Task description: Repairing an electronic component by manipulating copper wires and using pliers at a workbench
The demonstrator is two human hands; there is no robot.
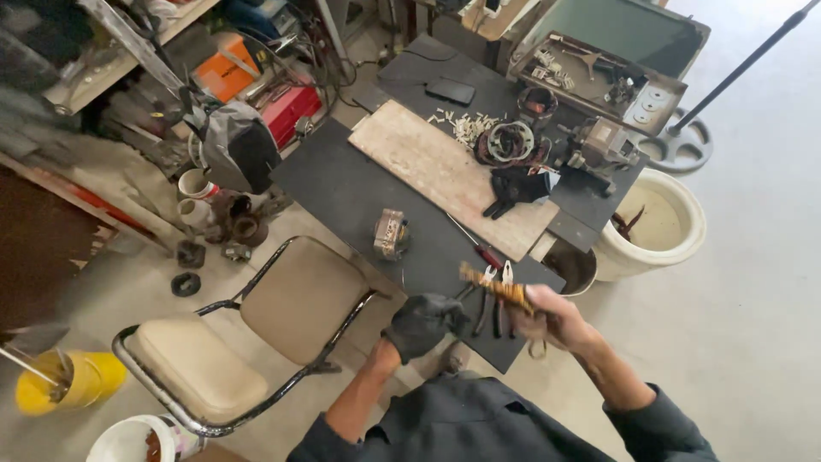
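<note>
Over by the left edge of the black desk (342,192) stands a tan padded chair (256,334), its backrest just beside the desk's near corner, so there is little room to step that way. Further along, the gloved left hand (423,323) hangs just off the near edge, its fingers curled into a loose fist; I cannot tell that it holds anything. On the mat between chair and board lies a small metal motor core (391,233), well clear of both hands. Next, pliers (496,295) and a red-handled screwdriver (479,248) lie on the desk right under the work. Above them the bare right hand (547,321) has its fingers closed around a bundle of copper-coloured wire (496,287), held tilted over the near edge. A firm grip near the bundle's middle looks wise, so strands do not slip. Rightward, a white bucket (654,227) crowds the desk's side; bare floor beyond gives elbow room.
</note>
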